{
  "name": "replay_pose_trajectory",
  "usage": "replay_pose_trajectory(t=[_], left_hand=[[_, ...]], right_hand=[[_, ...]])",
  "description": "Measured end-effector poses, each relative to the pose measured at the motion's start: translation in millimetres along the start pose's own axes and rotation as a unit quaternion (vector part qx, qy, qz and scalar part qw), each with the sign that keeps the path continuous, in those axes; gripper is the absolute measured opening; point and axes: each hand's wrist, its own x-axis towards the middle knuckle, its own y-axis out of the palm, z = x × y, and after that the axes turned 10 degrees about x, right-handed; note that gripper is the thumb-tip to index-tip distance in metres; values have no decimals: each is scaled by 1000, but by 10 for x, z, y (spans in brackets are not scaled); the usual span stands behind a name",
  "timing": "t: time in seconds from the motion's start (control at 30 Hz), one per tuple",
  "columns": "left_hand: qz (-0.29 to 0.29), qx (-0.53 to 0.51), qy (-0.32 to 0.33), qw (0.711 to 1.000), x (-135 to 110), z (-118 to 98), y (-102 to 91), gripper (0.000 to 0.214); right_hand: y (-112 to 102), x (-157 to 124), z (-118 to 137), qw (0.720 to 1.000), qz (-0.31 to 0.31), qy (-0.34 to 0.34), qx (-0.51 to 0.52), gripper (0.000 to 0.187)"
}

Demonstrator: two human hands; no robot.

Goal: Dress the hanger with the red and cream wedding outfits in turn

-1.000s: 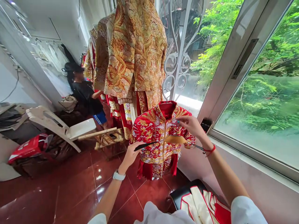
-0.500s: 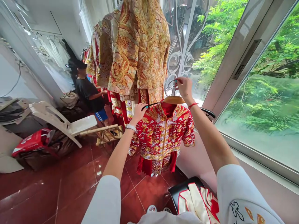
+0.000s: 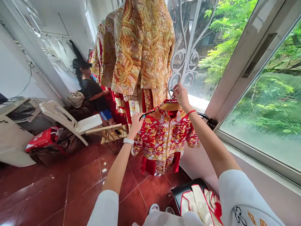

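A small red jacket with gold embroidery (image 3: 166, 138) hangs in front of me on a wooden hanger (image 3: 169, 106) with black arm ends. My right hand (image 3: 180, 94) is closed round the hanger's metal hook, holding it up. My left hand (image 3: 136, 121) pinches the jacket's left shoulder where the hanger's black arm sticks out. A red fringed skirt part shows under the jacket's hem. Just behind hangs a large gold embroidered robe (image 3: 141, 50).
More red and gold garments hang in a row to the left. A person in a black top (image 3: 92, 91) sits by them. A white folding chair (image 3: 70, 121), a wooden stool (image 3: 113, 133) and a red bag (image 3: 43, 139) stand on the red tiles. A black seat with folded clothes (image 3: 199, 201) is below; window at right.
Both hands lifted the hanger from inside the jacket's front to above its collar, and the jacket now hangs from it. In the last half second it shifted slightly lower and right.
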Motion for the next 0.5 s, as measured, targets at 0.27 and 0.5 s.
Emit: replay_pose_trajectory(t=[0.27,0.5], left_hand=[[-37,-107,-56,992,75,14,178,22],[-43,-184,-204,961,-1371,584,289,54]], right_hand=[[-379,-490,50,996,-33,-4,-81,28],[-2210,-3391,-627,944,11,319,-85,41]])
